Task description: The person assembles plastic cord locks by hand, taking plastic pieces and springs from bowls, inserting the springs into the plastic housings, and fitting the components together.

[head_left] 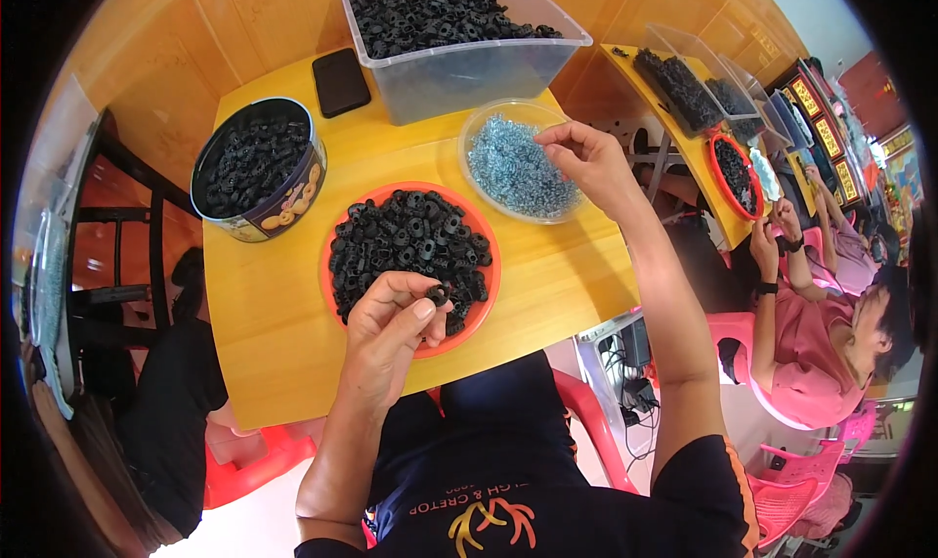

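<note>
My left hand [384, 328] is closed in a pinch on a small black plastic part [437, 294], held above the near edge of an orange-red plate [496, 265]. On that plate lies a heap of similar black parts [415, 231]. Over the right side of a clear round bowl [473, 113], my right hand [596, 167] has its thumb and index finger together; whatever is between the tips is too small to make out. The bowl holds many tiny shiny bluish-silver pieces [513, 162] that look like springs.
A large clear bin [469, 74] of black parts stands at the back. At the left are a round tin [283, 206] with more parts and a black phone-like slab [341, 82]. Two people in pink [811, 363] sit to the right by another table [718, 201]; someone else sits left.
</note>
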A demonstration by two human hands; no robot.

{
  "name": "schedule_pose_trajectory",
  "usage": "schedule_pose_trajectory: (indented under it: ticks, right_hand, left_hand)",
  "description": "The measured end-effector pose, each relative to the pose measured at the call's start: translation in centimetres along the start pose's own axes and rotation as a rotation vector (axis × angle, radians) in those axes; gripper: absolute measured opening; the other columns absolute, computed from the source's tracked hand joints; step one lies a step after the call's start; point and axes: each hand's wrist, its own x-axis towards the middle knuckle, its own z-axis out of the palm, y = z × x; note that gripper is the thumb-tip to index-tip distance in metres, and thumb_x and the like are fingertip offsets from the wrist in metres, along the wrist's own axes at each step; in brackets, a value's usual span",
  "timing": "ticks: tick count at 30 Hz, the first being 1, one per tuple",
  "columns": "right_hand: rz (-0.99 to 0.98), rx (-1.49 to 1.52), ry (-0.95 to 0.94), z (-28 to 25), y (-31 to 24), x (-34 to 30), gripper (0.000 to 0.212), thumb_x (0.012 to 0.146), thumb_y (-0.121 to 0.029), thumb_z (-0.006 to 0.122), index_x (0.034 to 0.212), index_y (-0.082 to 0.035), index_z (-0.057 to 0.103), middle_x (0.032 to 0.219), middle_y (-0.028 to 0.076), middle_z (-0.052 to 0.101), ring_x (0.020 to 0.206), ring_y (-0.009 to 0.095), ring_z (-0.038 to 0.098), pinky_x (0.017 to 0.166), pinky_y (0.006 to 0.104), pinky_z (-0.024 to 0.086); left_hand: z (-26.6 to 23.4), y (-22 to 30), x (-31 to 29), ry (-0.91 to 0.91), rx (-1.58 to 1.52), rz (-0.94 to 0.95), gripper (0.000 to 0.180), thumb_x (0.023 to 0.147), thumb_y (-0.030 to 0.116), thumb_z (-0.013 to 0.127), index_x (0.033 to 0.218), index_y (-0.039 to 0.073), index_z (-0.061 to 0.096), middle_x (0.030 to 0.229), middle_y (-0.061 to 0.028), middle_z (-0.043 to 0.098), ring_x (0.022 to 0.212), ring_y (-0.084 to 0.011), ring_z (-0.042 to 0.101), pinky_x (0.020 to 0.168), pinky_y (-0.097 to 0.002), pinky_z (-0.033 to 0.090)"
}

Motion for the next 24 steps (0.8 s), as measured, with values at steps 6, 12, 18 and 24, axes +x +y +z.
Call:
schedule_pose_trajectory:
  ticks: [6,12,18,24]
  right_hand:
    - [0.001,-0.092,-0.038,0.1,-0.2,0.1,0.015,0.091,-0.011,0.062,0.102,-0.002,0.069,0.083,-0.001,0.064,0.073,0.007,0.054,0.067,0.0239,0.045]
    - [-0.238,-0.631,0.071,0.2,-2.0,-0.3,0.014,0.086,-0.013,0.069,0.098,-0.007,0.070,0.090,0.008,0.067,0.083,0.021,0.058,0.077,0.0334,0.048]
    - [-0.386,-0.891,0.060,1.5,-1.6,-0.8,0.010,0.080,-0.013,0.070,0.089,-0.009,0.071,0.091,0.009,0.064,0.092,0.029,0.058,0.079,0.0390,0.049]
    - [-0.338,-0.848,0.107,1.7,-0.9,-0.4,0.008,0.079,-0.014,0.069,0.086,-0.011,0.071,0.091,0.009,0.063,0.094,0.030,0.059,0.078,0.0402,0.051]
  left_hand:
    - [-0.3,0.2,-0.1,0.016,-0.021,-0.004,0.017,0.091,0.006,0.061,0.108,0.002,0.059,0.094,-0.0105,0.065,0.072,-0.0118,0.057,0.065,-0.0253,0.045]
    - [-0.7,0.3,-0.2,0.022,-0.025,0.004,0.017,0.091,0.006,0.061,0.107,0.002,0.060,0.094,-0.0109,0.065,0.072,-0.0117,0.057,0.065,-0.0252,0.045]
    - [-0.7,0.2,-0.2,0.025,-0.008,0.012,0.017,0.091,0.006,0.061,0.107,0.002,0.060,0.094,-0.0107,0.066,0.072,-0.0115,0.057,0.065,-0.0249,0.045]
    - [-0.8,0.2,-0.3,0.020,-0.014,0.015,0.017,0.091,0.006,0.061,0.108,0.002,0.060,0.094,-0.0102,0.066,0.073,-0.0111,0.058,0.065,-0.0243,0.046]
